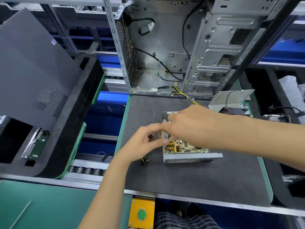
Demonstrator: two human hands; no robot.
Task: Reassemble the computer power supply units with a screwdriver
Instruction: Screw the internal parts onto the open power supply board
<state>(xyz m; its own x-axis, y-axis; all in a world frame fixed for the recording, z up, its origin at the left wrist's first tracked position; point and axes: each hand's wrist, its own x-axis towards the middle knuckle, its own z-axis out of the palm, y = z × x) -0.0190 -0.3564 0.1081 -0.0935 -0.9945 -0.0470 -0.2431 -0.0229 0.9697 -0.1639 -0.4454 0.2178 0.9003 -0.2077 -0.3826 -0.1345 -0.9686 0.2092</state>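
We see the power supply unit (186, 151) open, board bare, loose screws (145, 161) on the table (181, 179). Our left hand (145, 141) pinches something small; right hand (186, 124) grip: we cannot tell.

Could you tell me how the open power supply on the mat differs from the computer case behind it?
The power supply is a small, low box lying flat on the mat; the case is far larger and stands upright. The power supply holds a populated circuit board; the case looks mostly bare inside, with loose cables. Both hands, left and right, are at the power supply; neither touches the case. Both are open grey metal shells with perforated vents.
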